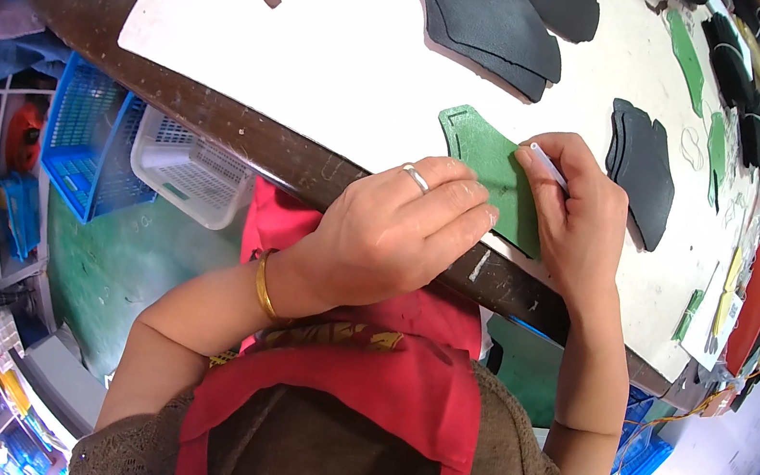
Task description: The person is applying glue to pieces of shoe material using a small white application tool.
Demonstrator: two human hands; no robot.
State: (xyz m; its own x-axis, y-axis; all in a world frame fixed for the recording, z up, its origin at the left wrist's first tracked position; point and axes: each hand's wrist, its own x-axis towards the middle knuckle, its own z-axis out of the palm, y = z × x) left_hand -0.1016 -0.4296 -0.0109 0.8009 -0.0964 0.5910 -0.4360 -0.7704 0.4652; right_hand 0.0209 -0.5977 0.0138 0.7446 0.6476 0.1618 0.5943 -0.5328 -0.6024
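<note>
Left hand (414,218) is resting on green piece (498,160), grip unclear | right hand (580,207) is gripping white pen (548,166) | possible risk: piece slipping, uneven pressure causing it

No words or numbers can be read with certainty here. The red apron (332,374) carries yellow print (375,339) across its front, bent by the folds and partly covered, so its letters cannot be made out. On the right side of the surface (307,62), a white sheet of paper (715,328) bears small dark marks that may be print, too tiny to tell. The green piece (500,181) shows short dark strokes near its left edge, plain lines rather than letters.
</note>
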